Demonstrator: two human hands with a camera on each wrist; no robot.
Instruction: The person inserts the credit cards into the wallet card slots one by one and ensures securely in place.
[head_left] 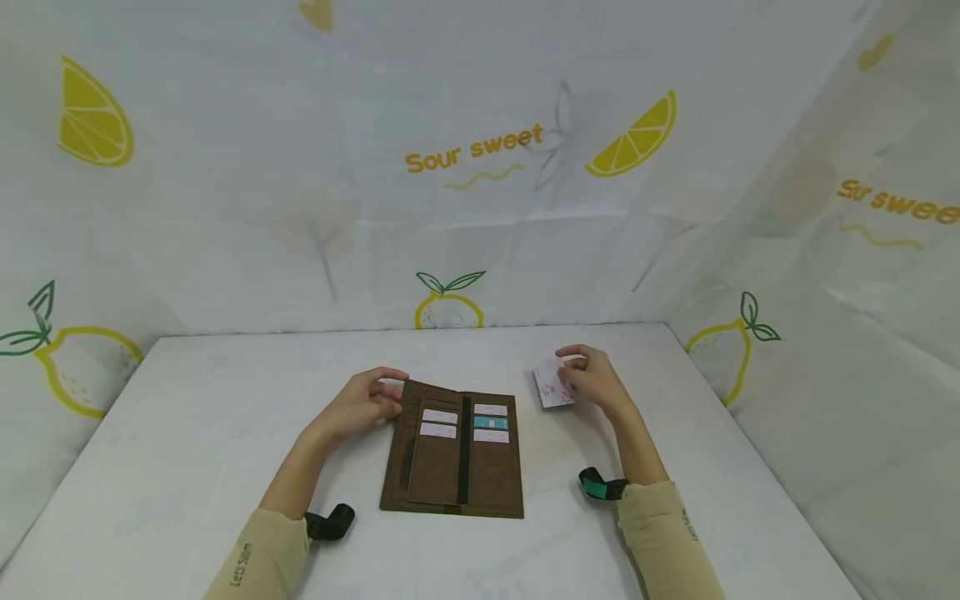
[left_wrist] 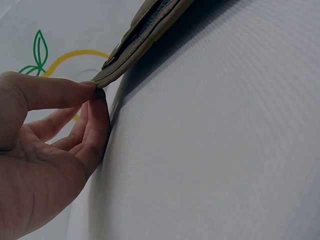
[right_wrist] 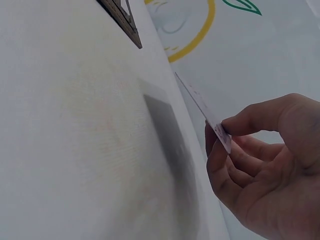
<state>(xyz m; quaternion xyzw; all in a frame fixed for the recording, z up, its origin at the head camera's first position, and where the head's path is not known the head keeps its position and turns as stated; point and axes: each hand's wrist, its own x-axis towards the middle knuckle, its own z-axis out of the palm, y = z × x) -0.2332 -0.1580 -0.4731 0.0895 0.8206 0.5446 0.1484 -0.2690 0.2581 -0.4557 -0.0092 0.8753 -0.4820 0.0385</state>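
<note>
- Evidently the work stood partway: the brown wallet [head_left: 453, 454] lay opened flat on the white table [head_left: 187, 433], with five cards [head_left: 491, 422] seated in its upper slots, two on the left panel and three on the right.
- One loose card [head_left: 553, 385] was out of the wallet, held just above the table to the wallet's right and apart from it.
- The right hand [head_left: 592, 379] pinched that card between thumb and curled fingers [right_wrist: 220, 160]; the right wrist view showed the card edge-on, tilted, clear of the surface.
- The left hand [head_left: 367, 400] gripped the wallet's upper left corner, thumb [left_wrist: 60, 92] on top and fingertips beneath, lifting that edge slightly off the table, as the left wrist view showed.
- By my judgement, what remained was for the loose card to reach a slot or the table; which of the two could not be told, nor whether other cards were meant to move.
- The table was a plain matte white, faintly stained near the middle.
- Around it hung a pale backdrop [head_left: 480, 167] printed with lemons, lemon slices and the words "Sour sweet", closing in the back and both sides.
- Both forearms wore beige sleeves [head_left: 660, 533], with dark straps at the wrists.
</note>
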